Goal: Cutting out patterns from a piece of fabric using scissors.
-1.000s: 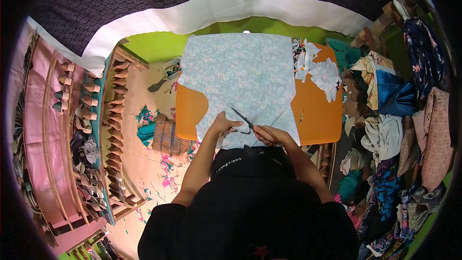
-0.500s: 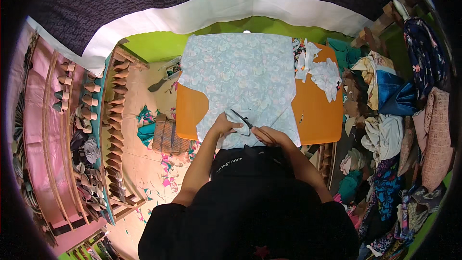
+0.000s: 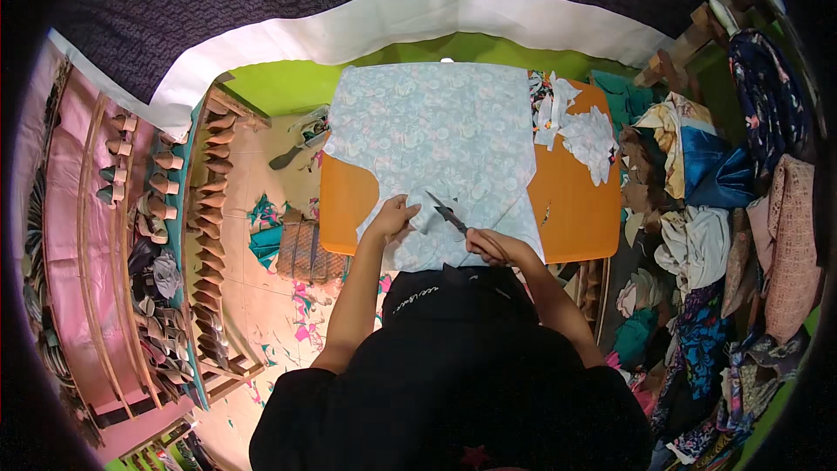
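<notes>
A pale blue-grey floral fabric (image 3: 436,131) lies spread over an orange table (image 3: 349,196), its near end reaching my body. My right hand (image 3: 490,246) is wrapped round the handles of dark scissors (image 3: 449,213). Their blades point up and left over the fabric, slightly apart. To the left of the blades, my left hand (image 3: 394,215) has its thumb and fingers closed on a small pale piece of fabric (image 3: 422,220). Whether that piece is joined to the large sheet is hard to see.
Fabric scraps (image 3: 588,135) lie on the table's right side. Shoe lasts (image 3: 209,227) line a wooden rack at left. Heaped cloths (image 3: 697,244) fill the right side. Coloured offcuts (image 3: 305,314) litter the floor, near a brown patterned piece (image 3: 309,249).
My left hand has shifted left and up, away from the scissors. My right hand has moved slightly right, and the scissors have come clear of the small piece.
</notes>
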`<state>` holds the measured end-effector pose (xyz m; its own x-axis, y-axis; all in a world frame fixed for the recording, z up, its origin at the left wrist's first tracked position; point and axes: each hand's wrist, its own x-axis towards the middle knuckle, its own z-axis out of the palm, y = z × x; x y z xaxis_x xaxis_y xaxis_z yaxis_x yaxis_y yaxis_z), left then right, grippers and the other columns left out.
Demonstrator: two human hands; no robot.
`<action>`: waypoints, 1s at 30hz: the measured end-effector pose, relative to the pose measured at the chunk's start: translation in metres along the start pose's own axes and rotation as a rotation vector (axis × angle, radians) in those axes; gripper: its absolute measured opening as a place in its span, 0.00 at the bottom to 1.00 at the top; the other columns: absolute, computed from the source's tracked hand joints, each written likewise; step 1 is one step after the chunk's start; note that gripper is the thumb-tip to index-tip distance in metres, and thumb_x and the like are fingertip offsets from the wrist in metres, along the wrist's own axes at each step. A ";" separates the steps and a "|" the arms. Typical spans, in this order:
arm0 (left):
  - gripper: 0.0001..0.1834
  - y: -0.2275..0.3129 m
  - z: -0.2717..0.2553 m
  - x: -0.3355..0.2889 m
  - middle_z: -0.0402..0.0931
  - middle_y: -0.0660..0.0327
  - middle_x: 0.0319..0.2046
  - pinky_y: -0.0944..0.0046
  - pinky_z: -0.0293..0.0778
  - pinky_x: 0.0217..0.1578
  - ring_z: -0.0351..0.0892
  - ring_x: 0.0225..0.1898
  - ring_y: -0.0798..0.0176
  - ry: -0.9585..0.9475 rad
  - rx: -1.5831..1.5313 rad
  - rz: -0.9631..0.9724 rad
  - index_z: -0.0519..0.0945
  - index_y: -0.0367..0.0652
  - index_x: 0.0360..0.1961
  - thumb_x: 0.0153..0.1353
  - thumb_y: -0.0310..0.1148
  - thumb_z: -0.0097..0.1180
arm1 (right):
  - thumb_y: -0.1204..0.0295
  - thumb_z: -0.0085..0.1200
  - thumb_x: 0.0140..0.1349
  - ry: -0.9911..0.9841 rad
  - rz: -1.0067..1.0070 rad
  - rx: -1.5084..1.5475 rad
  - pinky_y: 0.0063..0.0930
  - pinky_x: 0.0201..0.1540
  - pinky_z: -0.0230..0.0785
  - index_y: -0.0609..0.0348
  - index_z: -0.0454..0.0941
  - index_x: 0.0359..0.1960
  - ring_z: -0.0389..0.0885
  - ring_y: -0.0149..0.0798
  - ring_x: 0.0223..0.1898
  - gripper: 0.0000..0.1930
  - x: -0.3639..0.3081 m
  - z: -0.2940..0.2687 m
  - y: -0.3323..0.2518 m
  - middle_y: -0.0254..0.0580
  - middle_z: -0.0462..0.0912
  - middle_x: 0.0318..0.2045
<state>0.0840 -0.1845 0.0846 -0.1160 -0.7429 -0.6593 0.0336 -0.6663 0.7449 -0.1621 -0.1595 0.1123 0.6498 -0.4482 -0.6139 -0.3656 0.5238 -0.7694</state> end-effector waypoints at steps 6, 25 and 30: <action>0.09 -0.018 -0.017 0.007 0.69 0.60 0.21 0.74 0.74 0.19 0.72 0.19 0.70 -0.240 -0.560 -0.077 0.63 0.35 0.35 0.55 0.25 0.47 | 0.47 0.38 0.56 -0.029 0.085 0.212 0.13 0.11 0.46 0.55 0.65 0.26 0.53 0.19 0.11 0.22 0.009 -0.005 0.017 0.23 0.56 0.13; 0.11 -0.049 -0.022 0.009 0.73 0.60 0.28 0.71 0.70 0.25 0.73 0.28 0.68 0.144 -0.060 0.159 0.69 0.37 0.36 0.51 0.30 0.51 | 0.46 0.37 0.56 -0.056 0.101 0.031 0.17 0.13 0.45 0.56 0.66 0.25 0.52 0.23 0.10 0.23 0.009 0.009 0.004 0.24 0.56 0.12; 0.22 -0.032 -0.010 -0.002 0.73 0.60 0.30 0.69 0.69 0.26 0.72 0.29 0.67 0.139 -0.095 0.118 0.68 0.34 0.39 0.41 0.26 0.61 | 0.48 0.39 0.56 -0.078 0.082 0.029 0.14 0.12 0.47 0.56 0.66 0.26 0.54 0.20 0.11 0.22 0.012 0.004 0.009 0.24 0.59 0.13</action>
<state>0.0928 -0.1629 0.0611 0.0319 -0.8136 -0.5806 0.1327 -0.5723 0.8093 -0.1555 -0.1572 0.0985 0.6689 -0.3461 -0.6579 -0.4006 0.5777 -0.7112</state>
